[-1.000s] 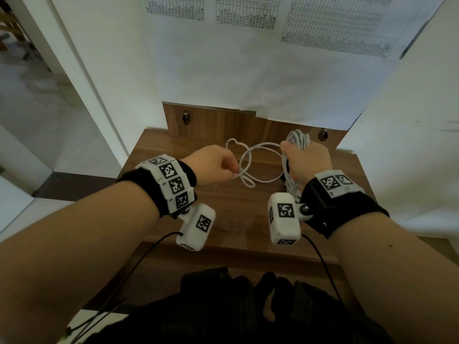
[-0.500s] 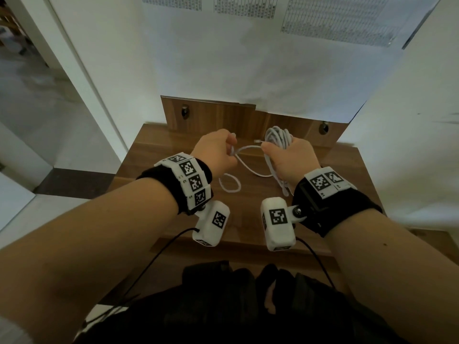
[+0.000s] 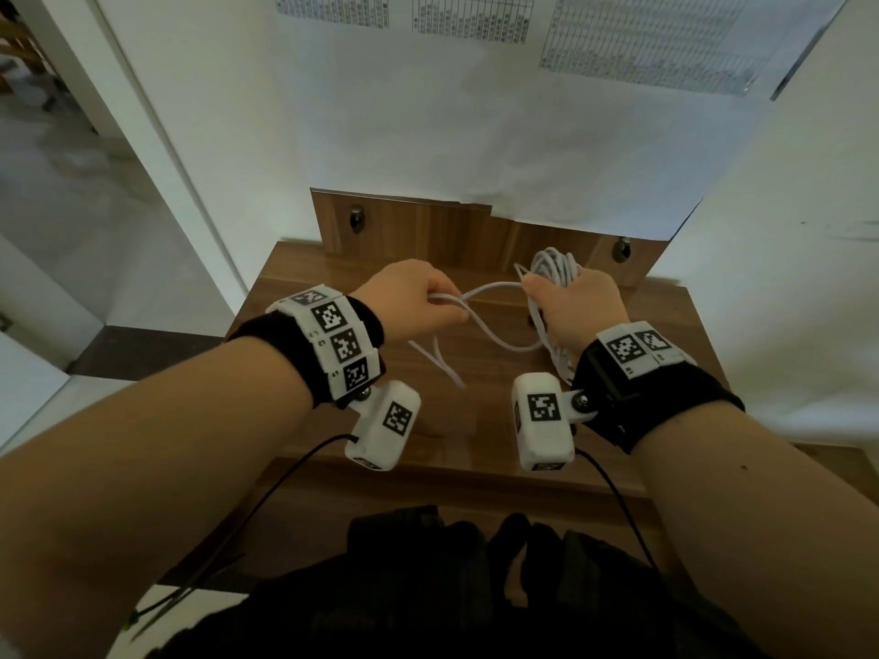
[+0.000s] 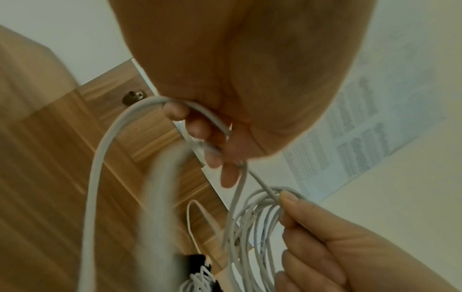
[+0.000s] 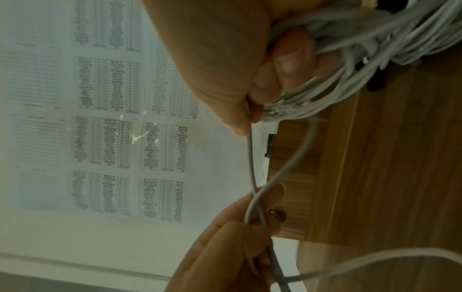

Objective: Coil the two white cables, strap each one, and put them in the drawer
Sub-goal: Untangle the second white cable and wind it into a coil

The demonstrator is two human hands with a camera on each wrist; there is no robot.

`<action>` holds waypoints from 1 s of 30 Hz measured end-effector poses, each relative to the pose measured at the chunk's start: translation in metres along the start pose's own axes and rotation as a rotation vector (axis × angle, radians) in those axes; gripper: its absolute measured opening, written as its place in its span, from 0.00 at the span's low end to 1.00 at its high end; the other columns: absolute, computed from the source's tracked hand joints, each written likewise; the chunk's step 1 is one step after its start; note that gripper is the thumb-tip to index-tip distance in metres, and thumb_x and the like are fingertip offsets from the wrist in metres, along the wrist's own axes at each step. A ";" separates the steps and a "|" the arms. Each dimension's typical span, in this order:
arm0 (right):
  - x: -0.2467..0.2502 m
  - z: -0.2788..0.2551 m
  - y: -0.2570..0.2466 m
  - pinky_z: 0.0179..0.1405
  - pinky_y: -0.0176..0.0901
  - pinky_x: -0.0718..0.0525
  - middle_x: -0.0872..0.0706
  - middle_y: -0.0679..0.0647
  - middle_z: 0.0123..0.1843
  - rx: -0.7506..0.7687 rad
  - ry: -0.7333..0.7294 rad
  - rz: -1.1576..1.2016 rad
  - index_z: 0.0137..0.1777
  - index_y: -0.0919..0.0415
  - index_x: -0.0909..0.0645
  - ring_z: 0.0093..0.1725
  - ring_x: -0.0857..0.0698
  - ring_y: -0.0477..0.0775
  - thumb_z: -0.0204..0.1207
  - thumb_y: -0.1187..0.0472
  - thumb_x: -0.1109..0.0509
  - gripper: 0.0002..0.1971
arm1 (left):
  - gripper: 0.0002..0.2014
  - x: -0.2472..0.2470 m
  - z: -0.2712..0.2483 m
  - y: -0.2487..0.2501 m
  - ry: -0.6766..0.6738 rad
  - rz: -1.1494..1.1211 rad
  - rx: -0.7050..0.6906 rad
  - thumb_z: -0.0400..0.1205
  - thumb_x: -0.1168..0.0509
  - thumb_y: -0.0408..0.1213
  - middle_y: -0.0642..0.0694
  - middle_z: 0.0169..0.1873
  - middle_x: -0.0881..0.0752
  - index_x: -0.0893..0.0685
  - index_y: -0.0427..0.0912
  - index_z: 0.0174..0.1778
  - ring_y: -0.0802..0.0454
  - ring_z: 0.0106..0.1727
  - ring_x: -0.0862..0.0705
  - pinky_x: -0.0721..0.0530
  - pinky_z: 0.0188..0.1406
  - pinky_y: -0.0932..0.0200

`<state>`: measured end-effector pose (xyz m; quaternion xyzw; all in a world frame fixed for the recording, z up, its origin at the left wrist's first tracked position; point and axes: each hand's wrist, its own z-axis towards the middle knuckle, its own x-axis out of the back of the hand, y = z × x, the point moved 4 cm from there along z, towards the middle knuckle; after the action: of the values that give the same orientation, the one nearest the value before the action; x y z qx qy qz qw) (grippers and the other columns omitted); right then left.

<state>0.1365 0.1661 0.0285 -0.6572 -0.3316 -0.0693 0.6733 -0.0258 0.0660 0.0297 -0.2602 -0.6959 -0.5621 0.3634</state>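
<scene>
My right hand [image 3: 568, 299] grips a coil of white cable [image 3: 554, 268] of several turns, held upright over the back right of the wooden tabletop [image 3: 304, 283]. My left hand [image 3: 425, 302] curls round the same cable's loose strand [image 3: 494, 290], which runs across to the coil and sags in a loop [image 3: 504, 342] between the hands. The cable's tail [image 3: 440, 361] trails onto the wood under my left hand. In the left wrist view my fingers [image 4: 197, 128] wrap the strand, with the coil [image 4: 252, 227] beside them. A black piece with white cable [image 4: 200, 274] lies below, partly hidden.
A wooden backboard [image 3: 428, 230] with two metal knobs [image 3: 356, 217] [image 3: 620, 248] stands behind the tabletop. Printed sheets [image 3: 642, 35] hang on the white wall. A white panel [image 3: 785, 278] closes the right side, and an open doorway [image 3: 57, 183] lies left. Dark cloth [image 3: 428, 587] sits below the front edge.
The round loop that lay between my hands is now drawn up into a strand and a small sagging loop. Both hands have shifted slightly and still hold the cable.
</scene>
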 end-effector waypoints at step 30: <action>0.002 -0.007 -0.004 0.30 0.45 0.29 0.28 0.54 0.26 -0.062 0.004 -0.030 0.30 0.60 0.30 0.26 0.29 0.53 0.77 0.56 0.30 0.18 | 0.13 0.028 -0.004 -0.034 0.383 -0.254 0.215 0.83 0.36 0.39 0.53 0.58 0.16 0.16 0.48 0.63 0.59 0.58 0.21 0.27 0.59 0.63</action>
<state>0.1387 0.1594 0.0335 -0.6727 -0.3379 -0.0909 0.6520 -0.0679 0.0524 0.0321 -0.0191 -0.6972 -0.5650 0.4408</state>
